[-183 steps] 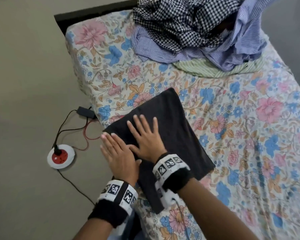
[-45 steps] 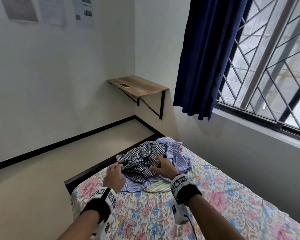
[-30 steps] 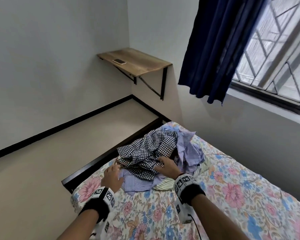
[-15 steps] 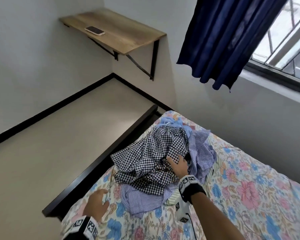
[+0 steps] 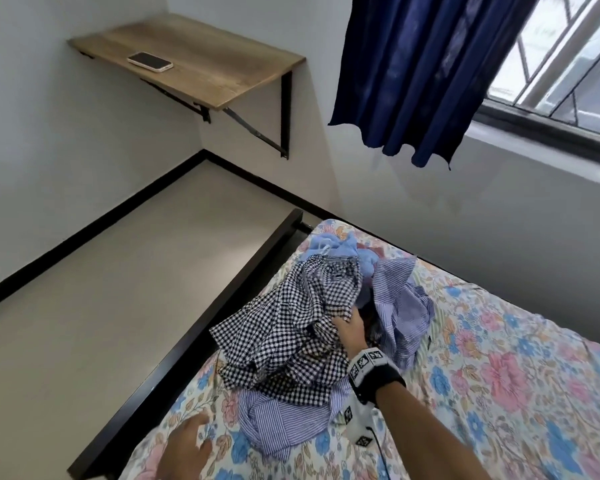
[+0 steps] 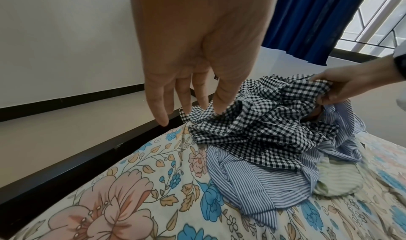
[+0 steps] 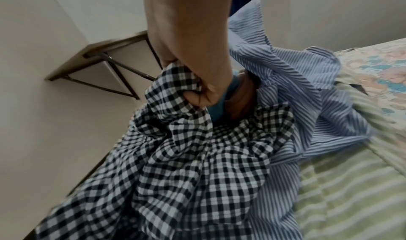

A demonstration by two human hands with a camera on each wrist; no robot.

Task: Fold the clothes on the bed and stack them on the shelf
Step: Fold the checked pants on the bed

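A crumpled black-and-white checked shirt [image 5: 291,327] [image 6: 263,118] [image 7: 186,157] lies on top of a clothes pile at the foot of the floral bed [image 5: 499,375]. My right hand [image 5: 349,329] [image 7: 197,80] grips a bunch of this shirt near its top. Under it lie a blue striped shirt [image 5: 284,420] [image 6: 252,183] and a pale green striped garment [image 6: 338,179] [image 7: 342,183]. My left hand [image 5: 187,441] [image 6: 189,87] hovers over the bed's near corner with straight fingers, holding nothing. The wooden wall shelf [image 5: 201,60] hangs in the room's far corner.
A phone [image 5: 149,60] lies on the shelf. The dark bed frame [image 5: 194,334] runs along the beige floor [image 5: 101,289]. A navy curtain [image 5: 423,71] hangs over the barred window [image 5: 568,64] above the bed's right side.
The folded dark garment is out of view. My right hand has closed on the checked shirt and lifted it slightly. My left hand drew back off the pile toward me.
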